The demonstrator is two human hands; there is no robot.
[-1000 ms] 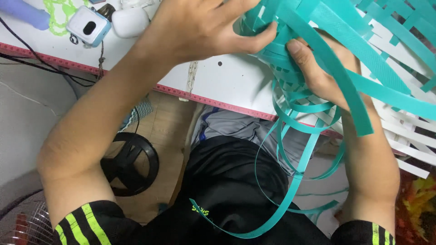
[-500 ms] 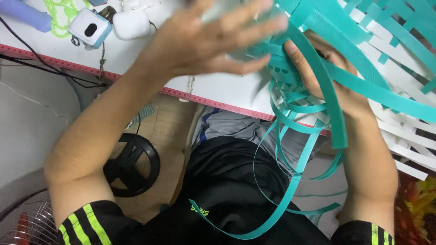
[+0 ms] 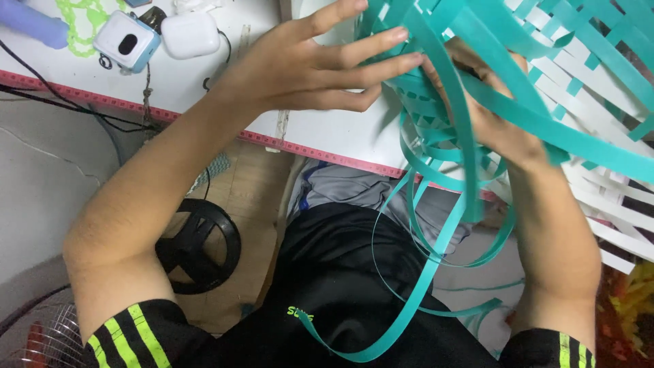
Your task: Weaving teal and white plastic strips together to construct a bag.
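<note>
Left hand (image 3: 320, 65), upper centre of frame, is spread flat, fingers apart, tips touching the woven bundle of teal plastic strips (image 3: 443, 116) at upper right. Right hand (image 3: 490, 116) is buried in the weave w/ strips across it; can't tell its grip. Strips look light, springy, slick & prone to kinking, so best held at the woven part, not the loose ends. White table w/ red edge (image 3: 320, 136) sits beneath; white earbud case (image 3: 191, 34) at upper left.
</note>
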